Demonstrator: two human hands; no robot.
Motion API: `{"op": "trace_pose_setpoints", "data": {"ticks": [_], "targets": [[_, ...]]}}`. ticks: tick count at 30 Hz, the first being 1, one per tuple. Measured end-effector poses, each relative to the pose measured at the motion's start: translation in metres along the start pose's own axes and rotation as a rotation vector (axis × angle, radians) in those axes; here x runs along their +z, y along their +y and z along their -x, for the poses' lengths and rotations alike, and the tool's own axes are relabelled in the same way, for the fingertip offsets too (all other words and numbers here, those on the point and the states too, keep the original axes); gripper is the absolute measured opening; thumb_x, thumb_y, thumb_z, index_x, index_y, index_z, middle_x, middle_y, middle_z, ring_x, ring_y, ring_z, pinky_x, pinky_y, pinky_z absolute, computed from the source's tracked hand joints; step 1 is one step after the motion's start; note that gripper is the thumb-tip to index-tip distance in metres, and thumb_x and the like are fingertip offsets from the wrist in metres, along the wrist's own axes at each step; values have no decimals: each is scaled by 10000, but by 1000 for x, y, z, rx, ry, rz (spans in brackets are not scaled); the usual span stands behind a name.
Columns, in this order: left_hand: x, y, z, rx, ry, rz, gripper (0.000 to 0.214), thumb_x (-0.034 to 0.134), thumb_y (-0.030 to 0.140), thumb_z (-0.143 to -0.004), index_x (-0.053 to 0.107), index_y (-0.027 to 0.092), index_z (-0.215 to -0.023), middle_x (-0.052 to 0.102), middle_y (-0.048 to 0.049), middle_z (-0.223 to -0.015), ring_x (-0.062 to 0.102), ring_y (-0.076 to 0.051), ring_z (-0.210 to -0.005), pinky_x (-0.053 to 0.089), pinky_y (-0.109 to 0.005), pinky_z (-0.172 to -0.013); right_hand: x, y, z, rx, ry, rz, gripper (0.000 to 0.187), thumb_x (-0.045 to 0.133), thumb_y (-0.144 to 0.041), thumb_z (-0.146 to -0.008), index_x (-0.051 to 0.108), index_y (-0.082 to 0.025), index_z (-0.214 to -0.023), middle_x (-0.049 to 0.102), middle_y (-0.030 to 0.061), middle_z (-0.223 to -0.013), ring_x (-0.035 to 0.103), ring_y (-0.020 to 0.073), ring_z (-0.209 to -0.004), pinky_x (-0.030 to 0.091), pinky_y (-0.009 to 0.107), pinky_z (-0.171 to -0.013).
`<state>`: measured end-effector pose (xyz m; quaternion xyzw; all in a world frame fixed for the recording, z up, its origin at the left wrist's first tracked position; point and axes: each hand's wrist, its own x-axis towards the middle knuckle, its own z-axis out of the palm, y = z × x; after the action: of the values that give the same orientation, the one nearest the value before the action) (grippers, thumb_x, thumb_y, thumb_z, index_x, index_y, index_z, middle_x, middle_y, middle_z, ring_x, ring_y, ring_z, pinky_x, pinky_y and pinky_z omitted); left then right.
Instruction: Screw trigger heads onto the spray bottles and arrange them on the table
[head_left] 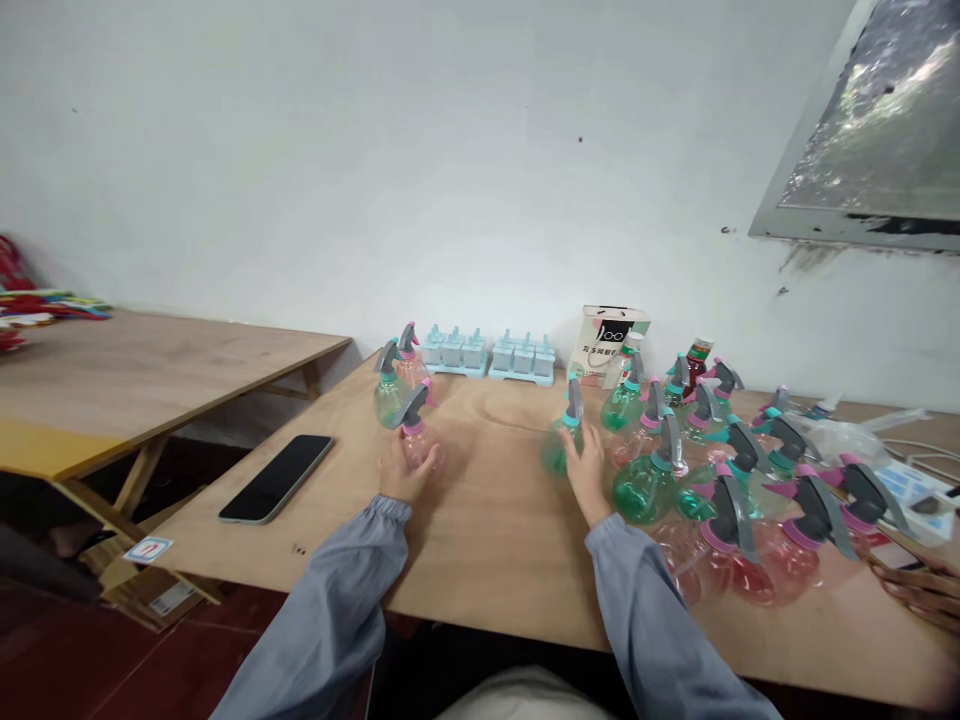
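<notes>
I have both hands out over the desk (495,530), one at each of two spray bottles, so I judge the step in hand to be the handling of single bottles apart from the crowd. My left hand (401,470), left of the frame's centre, is clenched round the lower body of a pink spray bottle (417,432) that stands upright on the wood, grey trigger head pointing up and right. My right hand (585,475), just right of centre, lies against a green spray bottle (561,445). The fingers look fairly straight along its side, but the bottle and fingertips are blurred and I cannot tell whether that grip is closed or released. Both forearms, in grey sleeves, run up from the lower edge and spread slightly apart, wrists low over the desk. Two more bottles, a green one (388,395) and a pink one (409,360), stand just behind the left hand, and a dense cluster of bottles (720,490) fills the right of the frame, its nearest member just beside my right hand. By my reckoning, any move of the green bottle calls for a surer hold first, and care not to knock that cluster. A phone (276,478) lies flat at lower left, pale blue moulds (487,352) and a carton (607,340) stand by the wall, and another person's hand (919,590) rests at the lower right edge.
</notes>
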<state>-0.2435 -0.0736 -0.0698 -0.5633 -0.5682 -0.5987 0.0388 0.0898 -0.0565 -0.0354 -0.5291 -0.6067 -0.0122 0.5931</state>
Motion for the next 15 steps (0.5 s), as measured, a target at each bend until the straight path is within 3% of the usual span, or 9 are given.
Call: {"op": "trace_pose_setpoints", "data": {"ticks": [4,7,11,15], "targets": [[-1,2,-1,21,-7,19,556,668,504,-783,511,242,-1248,618,-119,-1142,637,-326,-1125,514,-533,-989,33,23,-57,120,79,61,530,476,-532,-958,631,-118,-1251,628,213,-1233,559,327,-1194,437,502,-1032],[-2,4,-1,39,-3,31,561,665,494,-792,508,213,-1251,615,-127,-1132,634,-325,-1121,516,-532,-992,46,32,-88,223,132,102,495,544,-464,-929,642,-101,-1251,555,267,-1307,500,382,-1233,386,562,-1032],[-2,4,0,44,-6,40,584,661,502,-801,498,189,-1266,617,-138,-1148,630,-332,-1121,524,-546,-987,50,36,-106,331,168,129,468,613,-443,-886,657,-131,-1232,508,272,-1305,451,431,-1235,347,607,-1007],[-3,-1,1,30,-101,40,646,653,503,-809,464,182,-1337,618,-156,-1220,623,-347,-1164,507,-567,-1015,48,28,-102,379,212,98,703,665,-519,-832,508,-98,-1372,455,294,-1329,407,452,-1270,325,634,-1029]]}}
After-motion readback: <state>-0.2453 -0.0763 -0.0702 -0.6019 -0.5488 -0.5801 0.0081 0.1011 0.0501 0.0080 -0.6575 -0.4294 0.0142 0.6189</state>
